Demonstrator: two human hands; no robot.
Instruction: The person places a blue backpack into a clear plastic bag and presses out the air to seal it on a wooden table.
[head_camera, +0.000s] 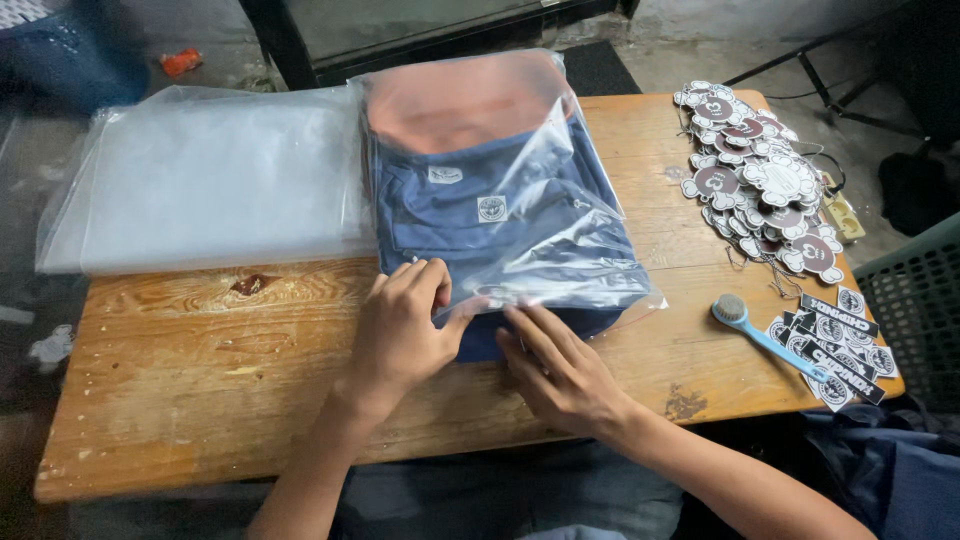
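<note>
Blue backpack in clear bag, tags right

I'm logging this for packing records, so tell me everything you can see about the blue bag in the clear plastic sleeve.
The blue bag is a navy fabric backpack with an orange-pink top section and two small pale patches on its front. It lies flat on the wooden table, mostly inside a clear, glossy plastic sleeve, its near end at the sleeve's opening. The left hand and right hand press on that near edge. A stack of empty clear sleeves lies along its left side.
</note>
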